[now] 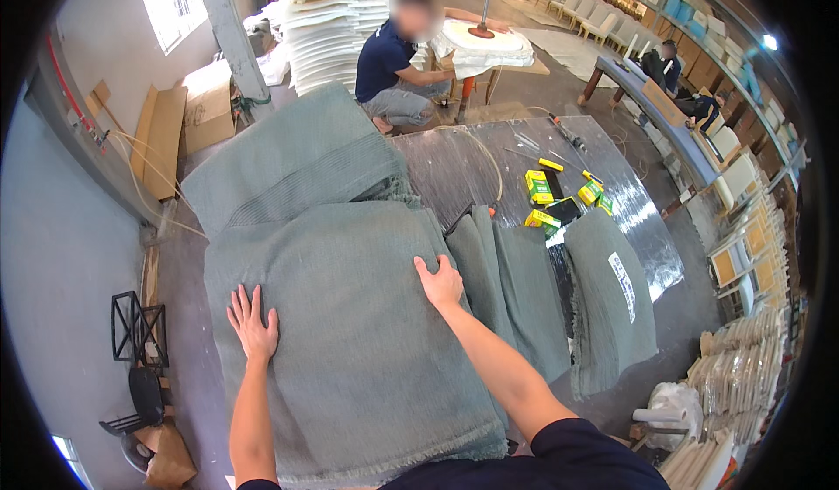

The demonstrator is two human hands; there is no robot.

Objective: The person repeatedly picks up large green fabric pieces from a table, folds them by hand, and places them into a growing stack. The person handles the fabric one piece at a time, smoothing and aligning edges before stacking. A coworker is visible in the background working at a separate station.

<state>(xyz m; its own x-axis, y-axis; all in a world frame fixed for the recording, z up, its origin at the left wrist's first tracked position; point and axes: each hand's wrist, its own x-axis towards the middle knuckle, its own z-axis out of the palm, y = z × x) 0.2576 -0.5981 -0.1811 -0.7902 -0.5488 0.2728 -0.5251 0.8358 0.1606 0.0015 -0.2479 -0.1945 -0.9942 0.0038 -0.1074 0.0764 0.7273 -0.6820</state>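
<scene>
Rests the left hand (pixel 253 328) spread on the cloth (pixel 350 350); lays the right hand (pixel 443 285), thumb apart, at its right edge; cannot tell if pinching.

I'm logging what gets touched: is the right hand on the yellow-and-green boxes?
No, the right hand is on the grey-green fabric, apart from the yellow-and-green boxes.
</scene>
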